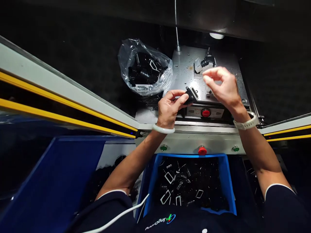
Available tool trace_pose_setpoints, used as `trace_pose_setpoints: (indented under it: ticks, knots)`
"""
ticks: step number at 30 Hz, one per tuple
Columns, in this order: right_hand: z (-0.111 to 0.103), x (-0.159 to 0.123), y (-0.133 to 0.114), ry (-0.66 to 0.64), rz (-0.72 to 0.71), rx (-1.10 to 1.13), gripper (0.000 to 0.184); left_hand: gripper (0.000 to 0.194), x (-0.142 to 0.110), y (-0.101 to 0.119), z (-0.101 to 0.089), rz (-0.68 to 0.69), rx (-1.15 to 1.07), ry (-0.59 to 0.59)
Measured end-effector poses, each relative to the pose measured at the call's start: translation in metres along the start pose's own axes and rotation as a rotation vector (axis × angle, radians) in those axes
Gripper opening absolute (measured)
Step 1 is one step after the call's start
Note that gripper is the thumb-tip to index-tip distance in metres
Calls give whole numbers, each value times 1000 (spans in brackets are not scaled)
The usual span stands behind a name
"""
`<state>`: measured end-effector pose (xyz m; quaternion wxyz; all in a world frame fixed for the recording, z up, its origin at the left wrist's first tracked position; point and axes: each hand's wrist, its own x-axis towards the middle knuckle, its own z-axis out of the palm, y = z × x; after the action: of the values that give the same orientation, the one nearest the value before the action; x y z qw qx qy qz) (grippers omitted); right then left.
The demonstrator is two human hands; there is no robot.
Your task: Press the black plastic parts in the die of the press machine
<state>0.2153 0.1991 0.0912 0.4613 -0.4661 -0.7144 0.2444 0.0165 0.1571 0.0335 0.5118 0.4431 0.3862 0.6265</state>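
Note:
My left hand (168, 108) grips a black plastic housing (191, 95) between thumb and fingers. A light rectangular rim surrounds the opening at the housing's end, which points right. My right hand (224, 84) is raised to the right of it, thumb and index finger curled into a pinch. Whether anything small sits between those fingertips I cannot make out. Just behind the right fingertips, a metal fixture (198, 65) on the steel plate (183, 66) bears another black part (208, 61).
A clear plastic bag (125, 69) of black parts stands left of the plate. In front are a red STOP button (206, 112), another red button (202, 150) and a blue bin (231, 194) of black parts. Yellow-striped guards (73, 105) flank the opening.

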Motion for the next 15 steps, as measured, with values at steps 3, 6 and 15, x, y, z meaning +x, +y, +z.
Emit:
trace_pose_setpoints:
  ticks: [3, 6, 15]
  knots:
    - [7, 50, 20, 181, 93, -318, 34, 41, 32, 7, 12, 59, 30, 2]
    - [19, 97, 56, 217, 164, -373, 62, 30, 70, 9, 22, 73, 89, 37]
    - [-46, 21, 16, 33, -23, -371, 38, 14, 177, 15, 64, -64, 401, 59]
